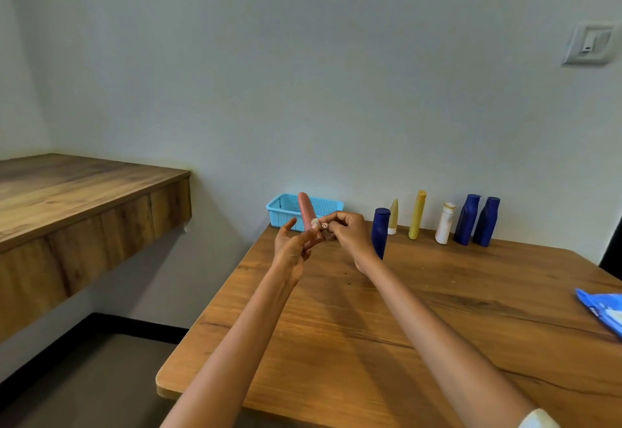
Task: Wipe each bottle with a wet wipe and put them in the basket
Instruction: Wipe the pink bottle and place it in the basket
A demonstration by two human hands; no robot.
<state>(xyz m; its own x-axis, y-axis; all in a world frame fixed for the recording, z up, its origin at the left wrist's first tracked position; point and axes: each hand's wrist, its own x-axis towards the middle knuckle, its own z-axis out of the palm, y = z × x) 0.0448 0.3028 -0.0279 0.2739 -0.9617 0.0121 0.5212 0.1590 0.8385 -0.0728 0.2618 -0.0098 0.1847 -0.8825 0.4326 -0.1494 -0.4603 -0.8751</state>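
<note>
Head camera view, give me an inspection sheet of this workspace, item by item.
Surface: wooden table, bare grain showing in the middle.
Job's things: pink bottle held up in front of the blue basket; wet wipe against its lower part. Six bottles stand along the wall: dark blue bottle, small cream bottle, yellow bottle, white bottle, two more dark blue bottles.
Clutter: blue wipes packet at the table's right edge.
Hands: left hand holds the pink bottle; right hand pinches the wet wipe.
Cables: nothing seen.
Surroundings: pale wall, wall switch, wooden shelf to the left.
</note>
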